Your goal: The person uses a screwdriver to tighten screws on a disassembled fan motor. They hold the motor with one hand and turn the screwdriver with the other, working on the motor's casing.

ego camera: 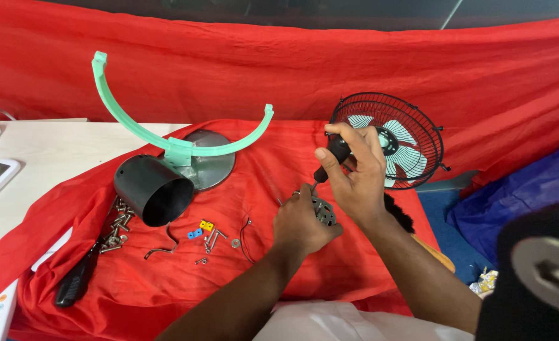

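Red cloth (355, 57) drapes the back from nine to three o'clock; a pale tabletop (45, 148) shows at nine, blue sheet (526, 189) at four.

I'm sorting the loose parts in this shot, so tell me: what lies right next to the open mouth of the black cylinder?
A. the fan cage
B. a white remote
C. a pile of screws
C: the pile of screws lies on the red cloth just below the black cylinder mouth.
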